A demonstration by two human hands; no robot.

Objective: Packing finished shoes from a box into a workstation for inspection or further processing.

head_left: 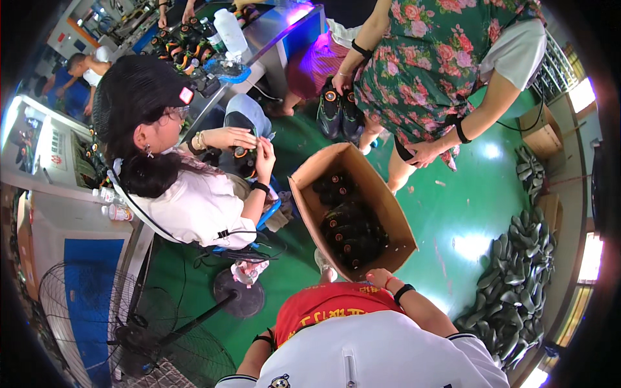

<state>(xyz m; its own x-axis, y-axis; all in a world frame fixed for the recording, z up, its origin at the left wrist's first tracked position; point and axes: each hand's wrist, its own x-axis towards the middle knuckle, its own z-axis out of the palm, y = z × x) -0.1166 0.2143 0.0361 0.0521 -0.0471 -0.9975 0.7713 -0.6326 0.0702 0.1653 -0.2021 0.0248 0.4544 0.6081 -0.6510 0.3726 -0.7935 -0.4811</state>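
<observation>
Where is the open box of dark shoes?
In the head view, the open box sits just right of centre, beyond the wearer's red apron, with their right hand at its near edge.

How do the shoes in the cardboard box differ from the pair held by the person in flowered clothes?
The boxed shoes are many; the held pair is just two. The boxed shoes lie inside the box; the held pair hangs from that person's hand. Both are dark with orange spots.

Right-hand windows (582, 95): bright, washed out
Green floor (471, 247): well lit, white glare patches
Cardboard box (328, 163): shadowed inside, dark shoes (352, 226) perhaps merging together
Table (272, 29): violet glow at one corner
Picture rim: bent lines, black corners
</observation>
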